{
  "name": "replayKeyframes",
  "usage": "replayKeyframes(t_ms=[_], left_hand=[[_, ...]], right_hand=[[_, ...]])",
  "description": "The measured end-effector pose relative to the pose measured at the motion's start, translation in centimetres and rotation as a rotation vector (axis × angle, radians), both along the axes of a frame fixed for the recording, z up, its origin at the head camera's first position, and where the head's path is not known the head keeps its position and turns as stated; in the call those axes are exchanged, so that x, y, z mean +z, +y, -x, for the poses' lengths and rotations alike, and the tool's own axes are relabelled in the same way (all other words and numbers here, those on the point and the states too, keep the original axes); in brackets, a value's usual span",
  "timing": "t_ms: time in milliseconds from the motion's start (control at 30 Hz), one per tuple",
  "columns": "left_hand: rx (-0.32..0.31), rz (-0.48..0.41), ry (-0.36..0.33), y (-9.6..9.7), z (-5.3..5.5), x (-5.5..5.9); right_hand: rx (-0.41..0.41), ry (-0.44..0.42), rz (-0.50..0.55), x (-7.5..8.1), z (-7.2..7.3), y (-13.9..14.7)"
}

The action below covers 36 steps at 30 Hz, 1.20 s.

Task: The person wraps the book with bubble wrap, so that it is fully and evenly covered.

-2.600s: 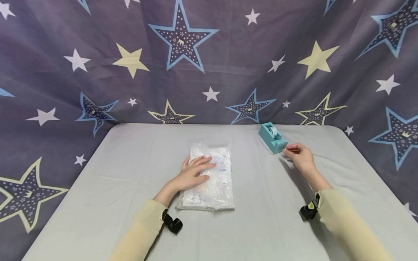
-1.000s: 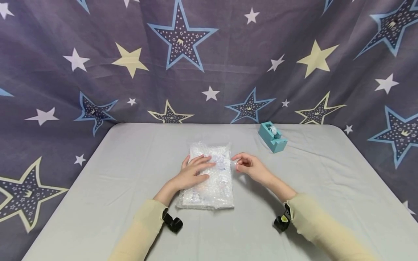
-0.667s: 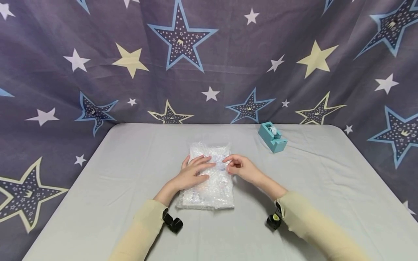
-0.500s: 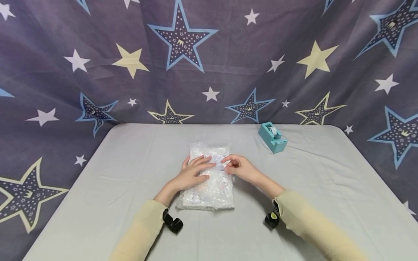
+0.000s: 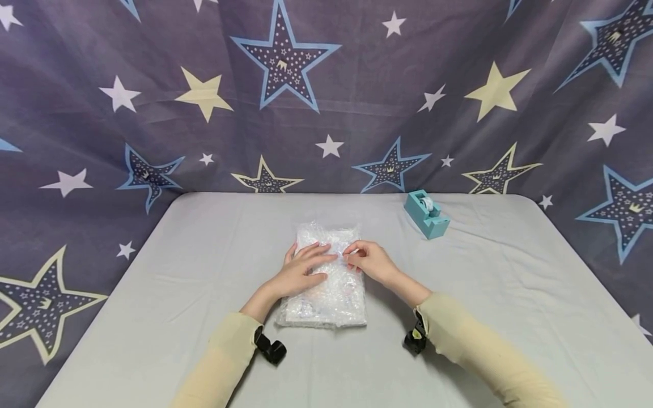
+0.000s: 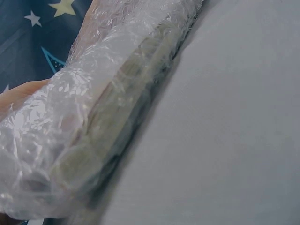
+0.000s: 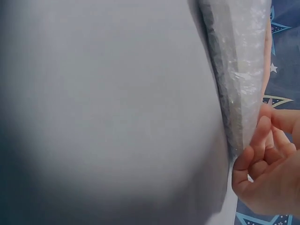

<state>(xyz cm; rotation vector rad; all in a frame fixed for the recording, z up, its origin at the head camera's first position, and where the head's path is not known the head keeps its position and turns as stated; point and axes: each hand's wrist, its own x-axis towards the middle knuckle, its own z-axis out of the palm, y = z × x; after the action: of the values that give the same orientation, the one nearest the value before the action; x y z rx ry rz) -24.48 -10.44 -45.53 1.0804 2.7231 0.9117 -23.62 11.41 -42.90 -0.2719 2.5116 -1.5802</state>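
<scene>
Both hands meet on the bubble-wrapped parcel (image 5: 326,277) on the counter (image 5: 153,294): the left hand (image 5: 301,271) presses flat, fingers straight, while the right hand (image 5: 368,260) pinches what seems a clear tape strip beside it. Taping looks underway; next, smoothing the strip down firmly.

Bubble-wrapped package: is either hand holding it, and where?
The left hand presses flat on the bubble-wrapped package, near its top. The right hand touches the upper right edge, fingers curled; whether it pinches anything is unclear.
</scene>
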Motion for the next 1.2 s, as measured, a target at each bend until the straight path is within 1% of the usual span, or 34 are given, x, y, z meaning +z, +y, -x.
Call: replayKeyframes(t_ms=[267, 533, 800, 1033, 1200], left_hand=[[0.003, -0.002, -0.005, 0.0, -0.12, 0.15], [0.002, 0.0, 0.006, -0.03, -0.16, 0.13], [-0.006, -0.004, 0.005, 0.02, -0.12, 0.14], [-0.006, -0.012, 0.011, -0.07, -0.1, -0.03], [-0.003, -0.015, 0.014, -0.07, 0.06, -0.3]], right_hand=[[-0.011, 0.031, -0.039, -0.36, -0.07, 0.3], [-0.019, 0.03, -0.081, -0.71, 0.02, 0.4], [-0.037, 0.056, -0.172, -0.7, 0.02, 0.12], [-0.056, 0.022, -0.224, -0.79, 0.13, -0.19], [-0.09, 0.012, -0.239, -0.64, 0.16, -0.27]])
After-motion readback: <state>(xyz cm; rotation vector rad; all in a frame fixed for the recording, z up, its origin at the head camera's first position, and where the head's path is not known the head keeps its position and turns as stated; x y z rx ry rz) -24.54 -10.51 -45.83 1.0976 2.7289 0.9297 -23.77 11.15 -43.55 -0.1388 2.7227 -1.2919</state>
